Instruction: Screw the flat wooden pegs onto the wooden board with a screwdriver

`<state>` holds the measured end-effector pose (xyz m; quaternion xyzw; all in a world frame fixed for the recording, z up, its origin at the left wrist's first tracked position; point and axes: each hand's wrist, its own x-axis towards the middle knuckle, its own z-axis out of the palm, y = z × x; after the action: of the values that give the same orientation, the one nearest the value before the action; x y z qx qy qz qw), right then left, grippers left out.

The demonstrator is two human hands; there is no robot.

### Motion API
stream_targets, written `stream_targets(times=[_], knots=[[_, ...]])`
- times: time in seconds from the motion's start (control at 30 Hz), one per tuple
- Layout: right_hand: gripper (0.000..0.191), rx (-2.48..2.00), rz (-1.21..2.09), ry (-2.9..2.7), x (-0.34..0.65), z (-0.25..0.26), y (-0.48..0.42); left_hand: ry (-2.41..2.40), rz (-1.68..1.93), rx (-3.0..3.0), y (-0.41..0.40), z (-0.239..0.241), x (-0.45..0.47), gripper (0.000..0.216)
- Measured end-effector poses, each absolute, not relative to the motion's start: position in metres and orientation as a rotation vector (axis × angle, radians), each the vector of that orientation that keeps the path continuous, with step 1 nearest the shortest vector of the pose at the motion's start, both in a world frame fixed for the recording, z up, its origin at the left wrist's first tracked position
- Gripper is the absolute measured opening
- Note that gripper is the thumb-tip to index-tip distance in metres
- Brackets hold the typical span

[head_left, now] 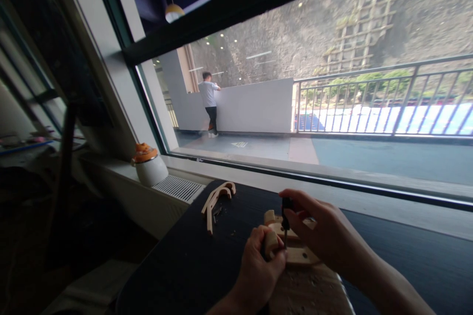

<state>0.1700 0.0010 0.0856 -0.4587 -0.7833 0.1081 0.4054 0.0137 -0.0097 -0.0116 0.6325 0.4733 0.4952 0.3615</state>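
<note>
My left hand [263,262] is closed around a rounded part of a light wooden assembly [300,255] resting on a wooden board [310,293]. Above it, my right hand [325,234] pinches a small screwdriver with a black handle [286,212], its thin shaft pointing straight down onto the wooden piece beside my left thumb. Both hands work near the front of a dark table [192,266].
Curved wooden pieces [216,199] and a few small dark screws lie further left on the table. A white pot with an orange lid [148,165] stands on the window sill. Beyond the large window, a person [210,103] leans on a balcony wall near a railing.
</note>
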Motion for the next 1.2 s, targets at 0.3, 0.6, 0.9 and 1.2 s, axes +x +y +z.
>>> stream_targets(times=[0.3, 0.6, 0.9, 1.2], knots=[[0.021, -1.235, 0.244, -1.997, 0.1656, 0.0862, -0.0002, 1.208, 1.295, 1.622, -0.0100, -0.0115, 0.0142, 0.011], [0.028, -1.207, 0.279, -2.004, 0.1644, 0.0848, -0.0024, 1.213, 1.302, 1.623, -0.0097, -0.0100, 0.0155, 0.010], [0.030, -1.201, 0.339, -1.977, 0.1678, 0.0845, 0.0018, 1.202, 1.312, 1.648, -0.0091, -0.0157, 0.0132, 0.011], [0.025, -1.275, 0.251, -1.959, 0.1639, 0.0848, -0.0028, 1.188, 1.302, 1.629, -0.0090, -0.0133, 0.0137, 0.010]])
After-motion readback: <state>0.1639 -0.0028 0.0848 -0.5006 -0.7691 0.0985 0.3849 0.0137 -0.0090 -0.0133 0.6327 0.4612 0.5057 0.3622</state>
